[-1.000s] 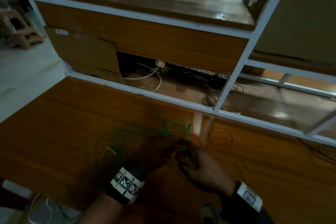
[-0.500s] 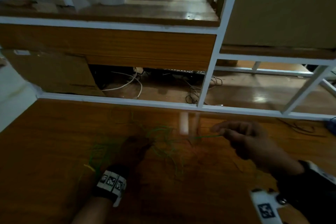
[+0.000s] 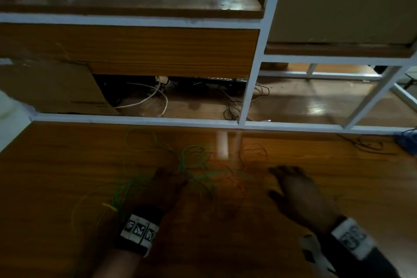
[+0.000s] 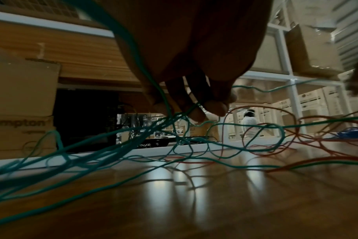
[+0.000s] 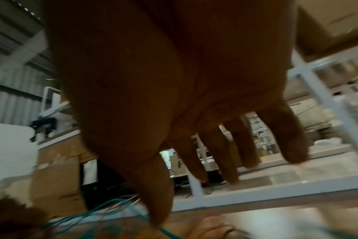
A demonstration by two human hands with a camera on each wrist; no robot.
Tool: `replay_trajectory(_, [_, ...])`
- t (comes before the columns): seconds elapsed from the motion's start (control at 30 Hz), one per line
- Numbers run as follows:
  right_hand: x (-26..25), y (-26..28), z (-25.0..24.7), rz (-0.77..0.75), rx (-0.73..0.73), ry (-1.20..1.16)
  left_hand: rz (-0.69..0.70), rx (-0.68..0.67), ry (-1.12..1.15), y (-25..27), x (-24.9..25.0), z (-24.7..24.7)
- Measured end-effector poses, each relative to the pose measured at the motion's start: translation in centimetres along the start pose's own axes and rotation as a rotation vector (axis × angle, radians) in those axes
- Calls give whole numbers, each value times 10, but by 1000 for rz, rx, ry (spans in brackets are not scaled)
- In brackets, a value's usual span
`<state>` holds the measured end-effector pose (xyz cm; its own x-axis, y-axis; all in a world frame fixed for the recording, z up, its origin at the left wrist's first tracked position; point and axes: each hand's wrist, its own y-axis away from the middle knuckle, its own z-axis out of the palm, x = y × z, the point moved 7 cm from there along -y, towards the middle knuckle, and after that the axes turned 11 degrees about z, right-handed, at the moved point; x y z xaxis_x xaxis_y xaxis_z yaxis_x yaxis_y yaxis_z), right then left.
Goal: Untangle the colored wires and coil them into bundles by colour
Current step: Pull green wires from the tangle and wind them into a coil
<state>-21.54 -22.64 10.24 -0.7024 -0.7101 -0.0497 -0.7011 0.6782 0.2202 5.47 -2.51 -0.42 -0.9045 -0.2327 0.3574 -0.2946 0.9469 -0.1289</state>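
left hand [image 3: 168,184] has its fingers bunched around a clump of green wires [image 3: 196,160] mid-table [image 3: 67,165], red wires [image 3: 253,153] loose just to the right. right hand [image 3: 297,189] is spread flat, fingers apart, holding nothing, hovering near the reds

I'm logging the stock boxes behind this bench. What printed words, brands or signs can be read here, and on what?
"rompton": on the cardboard box at left in the left wrist view, first letter cut off; smaller print beneath is blurred.
Stacked cartons far behind: round logo and print too small to read.
Wristband markers: square coded patterns, no words.
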Motion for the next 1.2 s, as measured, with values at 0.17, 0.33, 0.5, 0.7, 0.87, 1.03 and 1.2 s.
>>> replay_trajectory(0.17, [-134,-20,17,-286,-70,-262,166,-16,-32,0,47,-26])
replay_trajectory(0.33, [-181,-49,33,-364,-26,-179,93,-37,-285,6,39,-44])
replay_trajectory(0.5, [-186,-52,-6,-467,140,-152,-94,123,-72,4,8,-63])
replay_trajectory(0.7, [-137,-32,-62,-474,400,-277,-237,203,-176,16,-42,-70])
replay_trajectory(0.87, [-60,-28,-77,-339,353,-269,-297,248,-224,36,-78,-75])
replay_trajectory(1.03, [14,-55,-59,-13,202,43,-291,212,-217,31,-76,-72])
replay_trajectory(1.2, [-30,-51,-42,-38,163,1,-189,182,-244,4,-41,-60])
